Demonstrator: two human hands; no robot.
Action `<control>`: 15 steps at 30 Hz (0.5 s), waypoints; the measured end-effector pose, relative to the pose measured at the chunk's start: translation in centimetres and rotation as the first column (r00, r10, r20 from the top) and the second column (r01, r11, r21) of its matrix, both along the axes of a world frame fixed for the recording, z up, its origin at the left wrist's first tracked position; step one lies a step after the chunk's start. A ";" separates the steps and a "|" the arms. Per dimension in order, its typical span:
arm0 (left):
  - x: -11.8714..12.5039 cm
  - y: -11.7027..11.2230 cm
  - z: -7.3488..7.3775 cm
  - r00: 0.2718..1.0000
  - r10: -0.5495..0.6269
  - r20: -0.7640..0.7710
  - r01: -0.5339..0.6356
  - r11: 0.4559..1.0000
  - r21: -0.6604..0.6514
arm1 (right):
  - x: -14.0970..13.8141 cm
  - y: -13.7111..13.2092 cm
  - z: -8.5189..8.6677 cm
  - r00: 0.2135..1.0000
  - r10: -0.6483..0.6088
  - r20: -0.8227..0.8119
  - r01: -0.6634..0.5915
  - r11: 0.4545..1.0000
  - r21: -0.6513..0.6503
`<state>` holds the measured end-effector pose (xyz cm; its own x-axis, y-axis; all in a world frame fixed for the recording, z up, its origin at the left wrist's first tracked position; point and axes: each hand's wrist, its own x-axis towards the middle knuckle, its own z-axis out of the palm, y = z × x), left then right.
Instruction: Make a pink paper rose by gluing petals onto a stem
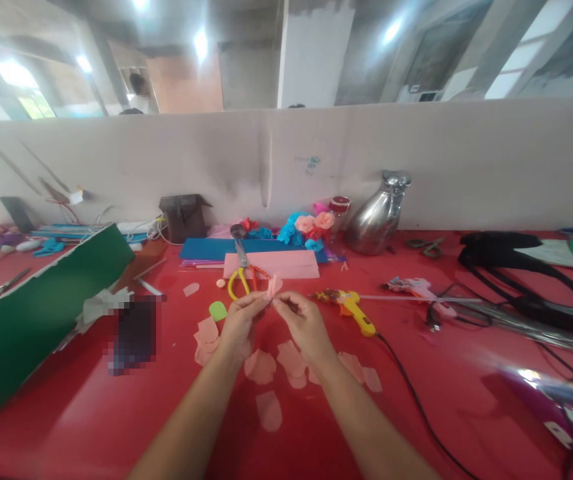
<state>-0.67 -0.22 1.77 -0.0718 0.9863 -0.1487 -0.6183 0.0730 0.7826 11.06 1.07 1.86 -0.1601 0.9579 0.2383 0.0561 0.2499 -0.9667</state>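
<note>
Both my hands meet above the middle of the red table (91,413). My left hand (240,323) and my right hand (302,323) pinch a small pink paper petal piece (273,287) between their fingertips, holding it upright. Several loose pink paper petals (261,367) lie on the table under and around my wrists. Yellow-handled scissors (243,273) lie just beyond my left hand. A yellow glue gun (349,303) lies to the right of my right hand, its black cord (416,400) running toward me.
A green board (31,320) leans at the left. Blue and pink paper sheets (271,263), finished paper flowers (309,227) and a metal jug (379,217) stand by the back partition. A second glue gun (419,288), black cables (516,280) and another pair of scissors (426,247) lie at the right.
</note>
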 end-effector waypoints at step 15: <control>-0.1 0.3 -0.6 0.997 0.010 -0.080 -0.002 0.996 0.093 | 0.2 -0.1 0.1 0.995 -0.033 0.097 0.023 0.994 0.103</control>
